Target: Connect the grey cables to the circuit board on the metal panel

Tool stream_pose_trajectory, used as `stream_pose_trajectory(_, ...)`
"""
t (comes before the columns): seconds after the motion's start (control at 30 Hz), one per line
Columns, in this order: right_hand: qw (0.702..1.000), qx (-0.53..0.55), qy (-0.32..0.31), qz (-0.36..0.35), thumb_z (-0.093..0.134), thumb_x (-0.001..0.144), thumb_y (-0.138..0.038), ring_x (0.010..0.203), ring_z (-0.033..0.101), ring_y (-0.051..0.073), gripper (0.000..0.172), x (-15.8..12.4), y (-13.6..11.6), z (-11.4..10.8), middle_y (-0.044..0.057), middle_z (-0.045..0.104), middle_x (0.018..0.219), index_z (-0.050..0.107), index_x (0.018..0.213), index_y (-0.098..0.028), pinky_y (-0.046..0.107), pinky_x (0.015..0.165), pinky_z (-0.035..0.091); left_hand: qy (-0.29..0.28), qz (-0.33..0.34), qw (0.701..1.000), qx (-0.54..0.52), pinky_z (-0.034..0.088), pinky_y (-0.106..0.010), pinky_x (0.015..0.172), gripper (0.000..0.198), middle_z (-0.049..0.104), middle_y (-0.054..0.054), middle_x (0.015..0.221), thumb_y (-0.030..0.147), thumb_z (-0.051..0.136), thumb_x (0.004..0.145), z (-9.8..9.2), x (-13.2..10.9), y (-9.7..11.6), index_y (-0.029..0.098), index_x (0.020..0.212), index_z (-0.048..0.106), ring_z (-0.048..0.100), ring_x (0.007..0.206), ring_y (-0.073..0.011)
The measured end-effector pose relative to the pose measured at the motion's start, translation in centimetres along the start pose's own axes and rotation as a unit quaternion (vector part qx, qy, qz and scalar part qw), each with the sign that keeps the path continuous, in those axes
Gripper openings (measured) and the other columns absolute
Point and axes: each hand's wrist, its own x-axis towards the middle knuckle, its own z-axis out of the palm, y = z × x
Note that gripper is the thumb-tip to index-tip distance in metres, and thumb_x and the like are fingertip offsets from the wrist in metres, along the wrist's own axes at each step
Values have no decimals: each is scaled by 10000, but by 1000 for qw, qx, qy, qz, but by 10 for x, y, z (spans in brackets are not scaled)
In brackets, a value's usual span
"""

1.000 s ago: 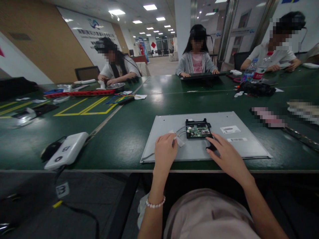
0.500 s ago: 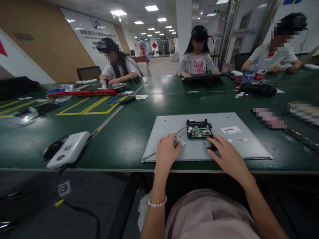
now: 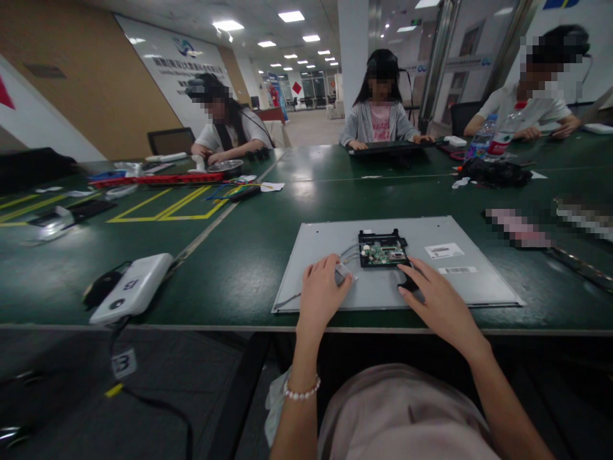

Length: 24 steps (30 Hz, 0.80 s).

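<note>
A grey metal-backed display panel lies flat on the table. On it sits a black bracket with a green circuit board inside, and thin grey cables run out to its left. My left hand rests on the panel, fingers curled round a small translucent strip that looks like tape; its far side is hidden. My right hand lies at the bracket's lower right corner. Its thumb and index finger are apart, beside a black piece, with the fingertips touching or nearly touching it.
A white power bank with a black cable stands at the left table edge. A pink blurred-out item lies to the right. Bottles and a black bag are farther back. Several people sit across the green table.
My left fingers shift slightly on the translucent strip, and its visible part looks different. My right hand stays at the bracket. Across the table, a person's hand moves slightly to the right.
</note>
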Motion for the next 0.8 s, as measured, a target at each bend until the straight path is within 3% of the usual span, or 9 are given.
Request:
stream_pose_trajectory(0.17,1000,1,-5,10,433,956,-428,1342,435,285,489,0,0,0,122,456,1464,477,1392,-211,470,1095,392,26,6,999,-22,406,-460,1042,338,582,-121,1304,281,592,871,4,0,-3,204,1193,523,538,1219,-279)
stream_pose_trajectory(0.3,1000,15,-4,22,427,961,-438,1353,422,291,515,0,0,0,126,439,1479,439,1426,-217,485,1100,383,64,21,996,-58,400,-477,1069,357,547,-143,1338,251,550,894,7,1,-7,186,1243,509,491,1282,-273)
stream_pose_trajectory(0.5,995,69,62,39,405,971,-428,1368,410,267,503,1,6,-3,114,424,1498,428,1425,-214,465,1122,365,125,17,987,-96,350,-491,1126,370,486,-158,1392,217,533,898,6,1,-9,181,1265,509,439,1334,-273)
stream_pose_trajectory(0.63,991,29,105,73,420,960,-450,1358,424,279,523,-8,35,-18,135,465,1464,449,1411,-186,471,1124,357,161,12,979,-127,358,-482,1125,426,488,-156,1382,215,527,897,2,1,-9,184,1318,469,442,1330,-263)
stream_pose_trajectory(0.8,971,-76,151,172,417,939,-483,1329,448,340,577,-32,85,-41,176,504,1413,455,1406,-146,521,1091,375,190,8,972,-141,369,-460,1120,419,523,-141,1347,215,509,908,0,2,-8,188,1323,459,467,1305,-248)
